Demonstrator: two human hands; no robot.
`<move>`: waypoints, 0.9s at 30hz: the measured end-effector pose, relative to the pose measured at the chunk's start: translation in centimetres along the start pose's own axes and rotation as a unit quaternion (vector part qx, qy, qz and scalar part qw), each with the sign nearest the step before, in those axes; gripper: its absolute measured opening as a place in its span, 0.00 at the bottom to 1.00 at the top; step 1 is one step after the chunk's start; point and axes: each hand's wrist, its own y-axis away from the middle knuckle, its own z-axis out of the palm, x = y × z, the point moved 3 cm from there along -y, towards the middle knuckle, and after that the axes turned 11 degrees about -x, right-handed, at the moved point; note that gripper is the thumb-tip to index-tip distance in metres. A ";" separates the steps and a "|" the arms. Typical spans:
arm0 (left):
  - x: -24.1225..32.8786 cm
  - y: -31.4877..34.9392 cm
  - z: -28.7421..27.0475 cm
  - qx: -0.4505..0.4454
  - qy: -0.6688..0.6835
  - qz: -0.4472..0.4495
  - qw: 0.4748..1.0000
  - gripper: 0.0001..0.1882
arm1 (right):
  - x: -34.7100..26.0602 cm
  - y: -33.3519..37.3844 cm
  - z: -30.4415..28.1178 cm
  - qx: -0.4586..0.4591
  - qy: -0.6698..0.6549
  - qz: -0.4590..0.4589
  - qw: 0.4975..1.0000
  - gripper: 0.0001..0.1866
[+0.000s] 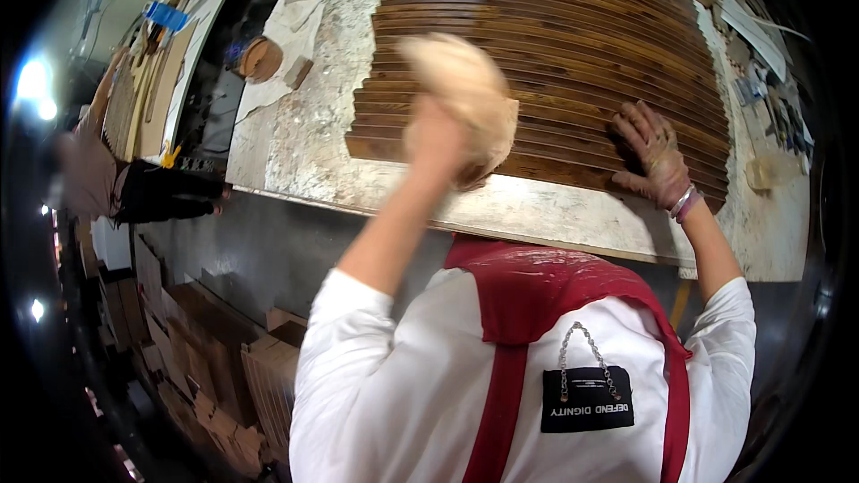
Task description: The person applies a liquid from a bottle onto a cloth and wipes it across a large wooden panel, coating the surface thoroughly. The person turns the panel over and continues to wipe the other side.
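Dark brown stained wood slats (555, 63) lie side by side in a wide panel on the worktable. My left hand (437, 139) is closed around a beige rag (470, 80), over the panel's near left part. Both hand and rag are smeared by motion, and I cannot tell whether the rag touches the wood. On the near right part of the slats rests my right hand (658, 156), fingers spread and stained, holding nothing.
The worktable (309, 139) has a pale, stained top. On its left are a round brown container (260, 60) and a small block (298, 72). Clutter lines the right edge. Another person (116, 170) stands far left; cardboard boxes (215, 349) stand low behind.
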 end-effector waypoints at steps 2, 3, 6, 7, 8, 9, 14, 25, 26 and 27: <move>-1.6 -1.9 6.4 -0.040 -0.364 0.107 0.924 0.24 | 0.7 -1.2 3.5 -0.029 0.022 -0.005 0.999 0.50; -2.1 -1.4 8.0 -0.019 -0.300 0.238 0.924 0.29 | 0.7 -1.4 3.7 -0.028 0.016 -0.001 0.999 0.50; -7.3 -2.1 7.6 0.096 -0.459 0.207 0.859 0.28 | 0.6 -1.5 4.0 -0.020 0.011 0.000 1.000 0.50; -8.1 -1.8 5.5 0.086 -0.438 0.165 0.879 0.30 | 0.7 -1.6 4.1 -0.010 0.014 -0.005 1.000 0.50; -10.3 -1.9 3.4 0.134 -0.443 0.111 0.880 0.31 | 0.6 -1.3 4.2 -0.004 0.017 -0.009 1.000 0.49; -10.5 -1.8 0.5 0.180 -0.463 0.084 0.864 0.33 | 0.9 -1.4 4.1 0.008 0.024 -0.011 1.000 0.49; -18.1 -1.1 -10.7 0.294 -0.375 0.049 0.878 0.22 | 0.5 -1.8 3.9 -0.014 0.034 0.008 0.999 0.50; -18.7 2.4 -11.1 0.233 -0.077 -0.084 0.966 0.25 | 0.6 -1.6 4.1 0.004 0.021 0.008 1.000 0.50; -19.4 2.3 -11.0 0.254 -0.055 -0.070 0.963 0.25 | 0.3 -1.6 4.0 0.018 0.021 0.002 1.000 0.50; -19.3 2.1 -10.7 0.275 -0.033 -0.056 0.959 0.25 | -0.3 -1.7 3.9 0.000 0.023 -0.011 1.000 0.50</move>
